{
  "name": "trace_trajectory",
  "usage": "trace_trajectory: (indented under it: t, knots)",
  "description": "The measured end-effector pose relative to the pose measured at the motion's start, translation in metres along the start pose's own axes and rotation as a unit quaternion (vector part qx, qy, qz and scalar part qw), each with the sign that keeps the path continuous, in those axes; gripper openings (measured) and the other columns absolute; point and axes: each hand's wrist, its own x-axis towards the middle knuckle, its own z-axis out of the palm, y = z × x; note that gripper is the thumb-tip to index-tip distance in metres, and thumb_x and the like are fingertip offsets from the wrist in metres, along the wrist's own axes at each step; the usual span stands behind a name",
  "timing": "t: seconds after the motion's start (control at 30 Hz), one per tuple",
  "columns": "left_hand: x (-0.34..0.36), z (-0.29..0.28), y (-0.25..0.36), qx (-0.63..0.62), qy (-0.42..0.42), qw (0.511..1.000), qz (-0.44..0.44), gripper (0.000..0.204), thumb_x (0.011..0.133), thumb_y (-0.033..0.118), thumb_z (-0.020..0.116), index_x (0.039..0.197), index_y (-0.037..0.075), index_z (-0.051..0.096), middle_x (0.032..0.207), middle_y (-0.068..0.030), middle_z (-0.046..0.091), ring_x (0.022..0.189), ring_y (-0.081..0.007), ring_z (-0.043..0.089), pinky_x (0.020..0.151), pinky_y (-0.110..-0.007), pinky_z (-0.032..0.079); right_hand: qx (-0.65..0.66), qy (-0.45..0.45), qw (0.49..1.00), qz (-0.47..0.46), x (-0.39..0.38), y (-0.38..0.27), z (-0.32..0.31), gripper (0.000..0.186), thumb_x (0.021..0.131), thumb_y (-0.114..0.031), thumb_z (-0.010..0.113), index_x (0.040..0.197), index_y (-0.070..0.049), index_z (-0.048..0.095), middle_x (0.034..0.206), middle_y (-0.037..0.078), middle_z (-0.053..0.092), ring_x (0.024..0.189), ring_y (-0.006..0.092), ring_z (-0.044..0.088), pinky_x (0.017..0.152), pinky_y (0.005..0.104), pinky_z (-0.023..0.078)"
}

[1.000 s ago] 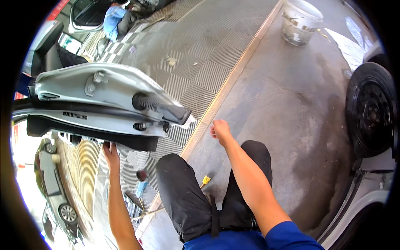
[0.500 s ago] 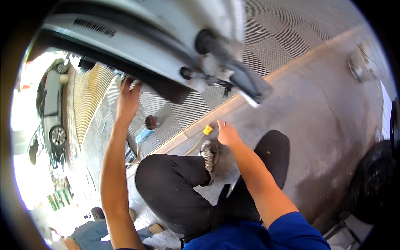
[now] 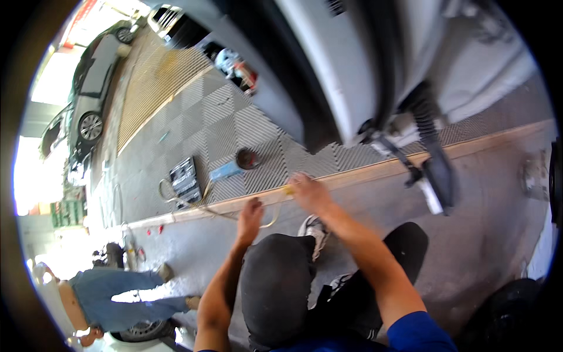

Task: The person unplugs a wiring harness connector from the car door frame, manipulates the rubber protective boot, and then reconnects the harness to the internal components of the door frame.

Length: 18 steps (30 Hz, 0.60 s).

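My right hand (image 3: 309, 192) reaches down at the wooden strip, its fingers closed on a small yellow cord end (image 3: 288, 190), mostly hidden behind them. A pale yellow cord (image 3: 272, 220) loops from there back toward the left. Beside this loop is my left hand (image 3: 250, 220), its fingers loosely bent and apart, with nothing visible in them. Beyond the hands, a round dark tin (image 3: 247, 158) stands against a light blue box (image 3: 226, 171) on the ribbed floor tiles. An opened tool case (image 3: 185, 182) lies farther left.
An open light-coloured car door (image 3: 328, 64) hangs overhead, its bracket and black strut (image 3: 437, 170) jutting down on the right. A wooden strip (image 3: 375, 169) edges the tiles. A person in blue-grey trousers (image 3: 117, 293) is at lower left, near a wheel. A parked car (image 3: 94, 82) stands far left.
My left hand has come down from the door's lower edge to beside the cord. My right hand has closed on the yellow cord end. The view has swung left, so the door appears farther right.
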Motion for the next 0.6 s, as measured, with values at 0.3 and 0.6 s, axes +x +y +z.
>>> trace_trajectory:
  t: [0.3,0.6]
  knots:
    - [0.060,-0.078,0.271,-0.111,0.161,0.940,0.279,0.055,0.099,0.039,0.052,0.137,-0.001,0.048,0.126,-0.0135,0.060,0.119,-0.0223,0.057,0.103,-0.039,0.043,0.416,0.093,0.839,0.337,-0.011,0.018,-0.072,0.036,0.096,-0.031,0.057,0.121,-0.005,0.056,0.083,0.007,0.064,0.077,0.0175,0.065,0.070,0.0347,0.054]
    - [0.095,-0.047,0.298,-0.194,0.036,0.951,0.237,0.071,0.103,0.051,0.039,0.155,0.008,0.016,0.146,-0.0127,0.040,0.126,-0.0240,0.049,0.106,-0.036,0.041,0.716,0.303,0.550,0.305,-0.039,0.057,-0.103,0.034,0.105,-0.034,0.036,0.117,-0.007,0.055,0.109,0.005,0.063,0.099,0.0212,0.062,0.081,0.0428,0.054]
